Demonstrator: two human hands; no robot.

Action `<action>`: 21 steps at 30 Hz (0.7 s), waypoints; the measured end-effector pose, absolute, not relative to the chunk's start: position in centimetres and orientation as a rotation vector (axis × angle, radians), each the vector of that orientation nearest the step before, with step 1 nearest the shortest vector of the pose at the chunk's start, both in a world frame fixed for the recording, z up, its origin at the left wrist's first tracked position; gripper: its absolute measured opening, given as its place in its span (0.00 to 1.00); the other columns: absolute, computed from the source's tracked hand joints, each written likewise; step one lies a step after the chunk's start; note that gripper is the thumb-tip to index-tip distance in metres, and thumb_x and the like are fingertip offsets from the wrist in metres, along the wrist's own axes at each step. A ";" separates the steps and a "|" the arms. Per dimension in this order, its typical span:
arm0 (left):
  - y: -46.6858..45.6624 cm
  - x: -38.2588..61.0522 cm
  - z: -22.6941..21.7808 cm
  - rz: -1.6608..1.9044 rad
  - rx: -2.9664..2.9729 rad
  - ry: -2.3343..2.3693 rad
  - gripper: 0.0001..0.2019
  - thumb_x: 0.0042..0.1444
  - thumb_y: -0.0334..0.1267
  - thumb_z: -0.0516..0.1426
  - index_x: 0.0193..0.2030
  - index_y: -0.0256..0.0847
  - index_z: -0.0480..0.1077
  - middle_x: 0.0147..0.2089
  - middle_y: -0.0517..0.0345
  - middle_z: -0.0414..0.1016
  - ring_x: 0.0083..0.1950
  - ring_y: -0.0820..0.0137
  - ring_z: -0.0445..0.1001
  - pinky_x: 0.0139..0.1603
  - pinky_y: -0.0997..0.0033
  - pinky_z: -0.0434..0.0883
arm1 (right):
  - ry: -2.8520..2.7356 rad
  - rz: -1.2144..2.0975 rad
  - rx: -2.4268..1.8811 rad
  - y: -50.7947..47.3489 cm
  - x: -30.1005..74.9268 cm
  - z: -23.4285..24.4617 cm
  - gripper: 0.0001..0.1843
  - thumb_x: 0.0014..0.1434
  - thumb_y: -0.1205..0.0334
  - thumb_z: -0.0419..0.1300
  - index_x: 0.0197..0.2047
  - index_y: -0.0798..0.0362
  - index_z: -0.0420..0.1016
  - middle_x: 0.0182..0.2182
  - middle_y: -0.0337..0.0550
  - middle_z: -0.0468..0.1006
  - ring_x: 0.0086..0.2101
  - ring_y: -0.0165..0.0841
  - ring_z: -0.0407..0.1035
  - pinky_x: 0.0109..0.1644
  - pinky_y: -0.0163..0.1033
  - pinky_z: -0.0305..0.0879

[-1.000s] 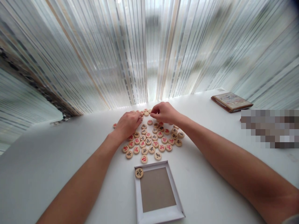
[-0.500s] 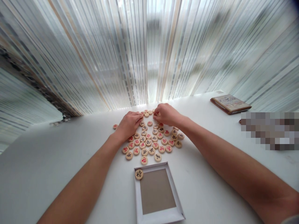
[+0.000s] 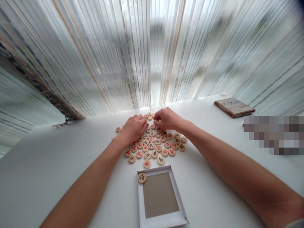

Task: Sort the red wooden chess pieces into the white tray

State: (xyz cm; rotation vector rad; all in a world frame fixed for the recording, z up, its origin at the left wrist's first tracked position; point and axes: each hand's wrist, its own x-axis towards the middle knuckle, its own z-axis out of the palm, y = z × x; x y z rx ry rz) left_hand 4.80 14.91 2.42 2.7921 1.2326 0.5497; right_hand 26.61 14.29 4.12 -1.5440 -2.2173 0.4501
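Many round wooden Chinese chess pieces (image 3: 151, 146) with red or black characters lie spread on the white table. My left hand (image 3: 133, 128) rests palm down over the left side of the far pieces, fingers slightly bent and apart from the thumb; it covers some pieces. Across a narrow gap, my right hand (image 3: 168, 118) is curled, thumb and forefinger brought together just above a red-marked piece (image 3: 153, 126). Whatever lies between those fingertips is too small to make out. Beyond the hands, a few pieces (image 3: 149, 118) show blank tops.
Nearest me is a shallow white box tray (image 3: 140, 202) with a brown bottom; one larger black-marked piece (image 3: 142, 177) sits in its far left corner. A flat brown-edged box (image 3: 234, 106) lies at the far right. Striped sheer curtains (image 3: 106, 57) hang behind the white table (image 3: 204, 190).
My right hand has moved slightly left and its fingers have curled in more. My left hand has shifted a little towards me and right, with its thumb nearer the middle pieces.
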 end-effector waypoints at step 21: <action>15.5 4.0 2.5 0.727 2.490 1.514 0.11 0.67 0.34 0.57 0.42 0.37 0.82 0.46 0.42 0.84 0.53 0.51 0.79 0.61 0.50 0.73 | -2.286 0.506 -1.485 15.0 27.9 4.1 0.04 0.59 0.63 0.74 0.38 0.52 0.90 0.35 0.47 0.87 0.33 0.37 0.77 0.37 0.41 0.68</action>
